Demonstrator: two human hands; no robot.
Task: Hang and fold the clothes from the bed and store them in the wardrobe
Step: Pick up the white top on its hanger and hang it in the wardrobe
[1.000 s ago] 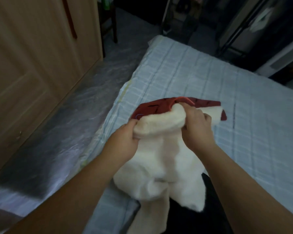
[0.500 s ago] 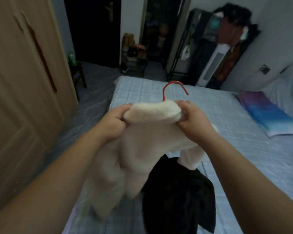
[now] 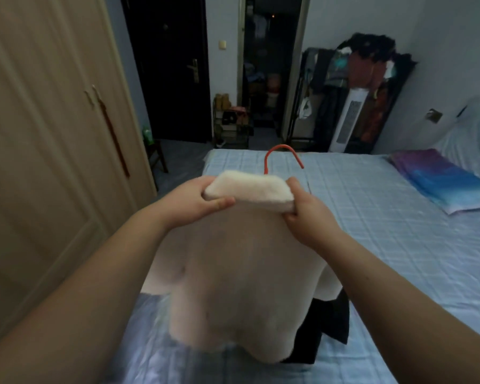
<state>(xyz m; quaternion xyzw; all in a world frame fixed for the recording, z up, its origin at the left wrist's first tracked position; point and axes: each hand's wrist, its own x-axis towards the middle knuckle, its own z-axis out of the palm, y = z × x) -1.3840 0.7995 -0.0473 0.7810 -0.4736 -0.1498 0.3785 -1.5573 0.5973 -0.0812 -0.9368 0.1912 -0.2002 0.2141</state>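
Note:
A fluffy cream-white garment (image 3: 241,278) hangs in front of me from a hanger whose red hook (image 3: 281,155) sticks up above its collar. My left hand (image 3: 197,199) grips the left end of the collar and my right hand (image 3: 308,214) grips the right end, both held up over the bed (image 3: 385,217). A black garment (image 3: 327,325) lies on the bed below, partly hidden by the white one. The beige wardrobe (image 3: 47,139) stands at the left with its doors closed.
A purple-blue pillow (image 3: 441,178) lies at the bed's right. A clothes rack (image 3: 372,87) and a white tower fan (image 3: 348,120) stand beyond the bed. A dark door (image 3: 178,73), a small shelf (image 3: 230,123) and a stool (image 3: 155,153) are behind.
I have lifted the white garment on its hanger off the bed to chest height. My view has risen from the bed to the room; the red garment seen before is out of sight.

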